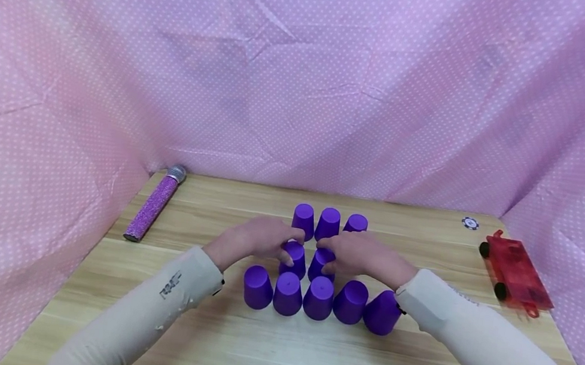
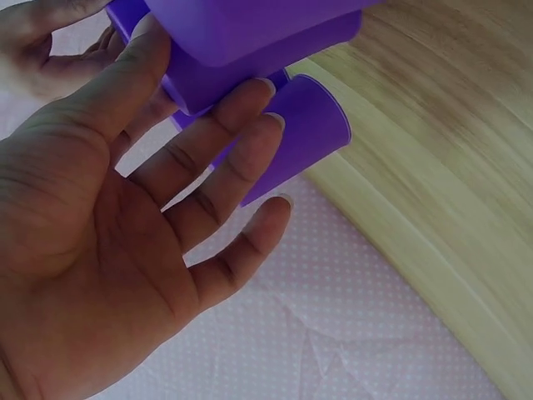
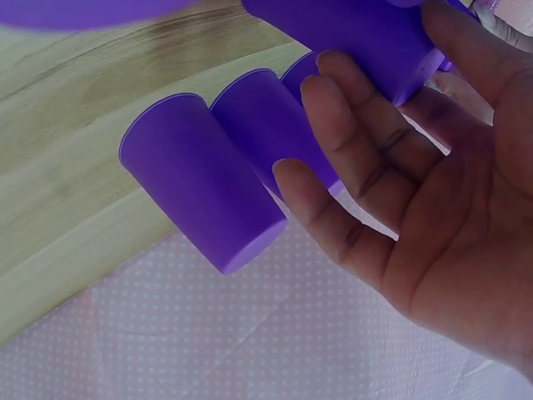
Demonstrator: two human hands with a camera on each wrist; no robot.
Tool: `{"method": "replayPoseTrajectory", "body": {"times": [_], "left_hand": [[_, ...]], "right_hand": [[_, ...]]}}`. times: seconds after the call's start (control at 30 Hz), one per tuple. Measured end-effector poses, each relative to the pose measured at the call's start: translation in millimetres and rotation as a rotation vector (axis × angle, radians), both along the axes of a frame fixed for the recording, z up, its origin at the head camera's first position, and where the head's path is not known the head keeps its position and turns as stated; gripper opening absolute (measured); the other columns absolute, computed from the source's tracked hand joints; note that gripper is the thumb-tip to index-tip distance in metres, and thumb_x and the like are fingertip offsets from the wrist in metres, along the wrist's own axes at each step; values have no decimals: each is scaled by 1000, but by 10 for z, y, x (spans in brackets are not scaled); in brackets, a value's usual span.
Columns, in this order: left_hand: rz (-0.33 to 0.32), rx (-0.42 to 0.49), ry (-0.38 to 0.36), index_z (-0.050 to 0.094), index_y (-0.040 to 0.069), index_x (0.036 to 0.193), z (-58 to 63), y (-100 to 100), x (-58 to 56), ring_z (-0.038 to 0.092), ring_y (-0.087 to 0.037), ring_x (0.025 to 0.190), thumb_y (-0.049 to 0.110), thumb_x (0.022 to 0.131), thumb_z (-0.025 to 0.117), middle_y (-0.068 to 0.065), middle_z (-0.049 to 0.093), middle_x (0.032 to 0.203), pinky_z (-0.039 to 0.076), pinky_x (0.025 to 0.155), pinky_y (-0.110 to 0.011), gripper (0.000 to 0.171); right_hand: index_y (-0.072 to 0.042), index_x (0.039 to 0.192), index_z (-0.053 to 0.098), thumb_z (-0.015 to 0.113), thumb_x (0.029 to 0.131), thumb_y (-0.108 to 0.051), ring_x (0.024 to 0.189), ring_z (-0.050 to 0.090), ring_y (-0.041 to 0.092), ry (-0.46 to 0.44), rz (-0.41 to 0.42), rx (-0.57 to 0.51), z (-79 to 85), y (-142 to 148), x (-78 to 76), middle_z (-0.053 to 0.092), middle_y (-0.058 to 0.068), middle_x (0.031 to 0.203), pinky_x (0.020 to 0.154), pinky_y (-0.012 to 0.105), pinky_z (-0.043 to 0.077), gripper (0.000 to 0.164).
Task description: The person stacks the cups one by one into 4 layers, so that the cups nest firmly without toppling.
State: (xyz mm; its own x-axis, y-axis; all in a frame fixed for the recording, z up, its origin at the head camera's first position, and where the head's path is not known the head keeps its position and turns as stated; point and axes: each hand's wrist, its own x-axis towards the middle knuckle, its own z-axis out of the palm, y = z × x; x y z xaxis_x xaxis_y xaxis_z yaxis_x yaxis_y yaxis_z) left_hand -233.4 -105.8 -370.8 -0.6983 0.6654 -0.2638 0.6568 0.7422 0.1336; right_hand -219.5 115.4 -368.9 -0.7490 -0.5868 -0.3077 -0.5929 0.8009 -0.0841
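Note:
Upside-down purple cups stand in rows on the wooden table. My left hand (image 1: 267,237) holds the left cup (image 1: 294,260) of the middle row, thumb on the near side and fingers round the far side. Beside it, the right cup (image 1: 320,261) of that row sits between the thumb and fingers of my right hand (image 1: 357,253). In the left wrist view a back-row cup (image 2: 304,125) shows just past my fingertips. The right wrist view has another back-row cup (image 3: 200,183) beyond my curved fingers.
Several cups form the front row, among them the left end cup (image 1: 257,288) and right end cup (image 1: 382,314). A glittery purple microphone (image 1: 153,206) lies at far left. A red toy car (image 1: 518,271) and a poker chip (image 1: 470,223) lie at right. Pink dotted cloth (image 1: 303,87) surrounds the table.

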Motion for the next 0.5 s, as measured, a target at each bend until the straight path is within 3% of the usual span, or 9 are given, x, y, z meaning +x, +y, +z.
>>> {"method": "replayPoseTrajectory", "body": {"times": [0.17,0.37,0.5], "left_hand": [[10,9,35,58,25,107,30,-58,-44,57,-13,75,45,87,74,9,59,80,48,69,-34,33],[109,-31,50,61,22,115,150,-259,-191,63,-17,83,43,88,74,3,67,91,52,74,-39,37],[153,-35,29,61,17,119,185,-355,-312,66,-21,89,40,88,74,-2,70,97,53,79,-42,40]], "right_hand": [[-16,136,61,74,89,-39,99,69,26,2,-5,-26,-11,-1,8,73,7,114,84,50,55,54],[-15,132,63,76,88,-38,93,70,26,25,16,-39,-35,-11,3,74,6,108,80,49,56,51],[-14,133,63,75,89,-36,100,70,28,26,16,-33,-39,-24,11,73,7,115,83,51,55,51]]}}
